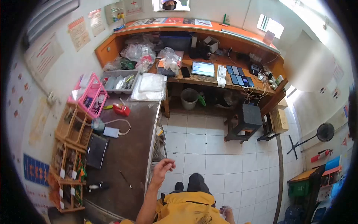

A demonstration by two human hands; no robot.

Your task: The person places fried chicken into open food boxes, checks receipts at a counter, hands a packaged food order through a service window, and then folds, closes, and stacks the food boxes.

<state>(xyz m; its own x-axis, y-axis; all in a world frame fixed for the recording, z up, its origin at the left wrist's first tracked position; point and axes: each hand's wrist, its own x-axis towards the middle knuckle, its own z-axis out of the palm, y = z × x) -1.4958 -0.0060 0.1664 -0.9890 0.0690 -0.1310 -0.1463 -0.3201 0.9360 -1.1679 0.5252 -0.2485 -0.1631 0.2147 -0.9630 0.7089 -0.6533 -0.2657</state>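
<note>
My left hand (163,170) is raised beside the edge of the brown desk (138,149). Its fingers are loosely bent and partly apart, and I see nothing in them. Low by my right hip, my right hand (228,214) is curled around a small white thing (222,211) whose kind I cannot make out. On the desk to my left lie a pen (125,179), a black tablet-like device (97,151), a white phone or power bank (111,131) with a cable, and a red tape dispenser (121,109).
Ahead stands an orange counter (156,26) with a laptop-like screen (203,69), several phones (238,80) and plastic bags (140,54). A black stool (250,115) and a bucket (189,99) stand on the tiles. A fan (325,132) is at right. Behind the window, a person (169,5) shows.
</note>
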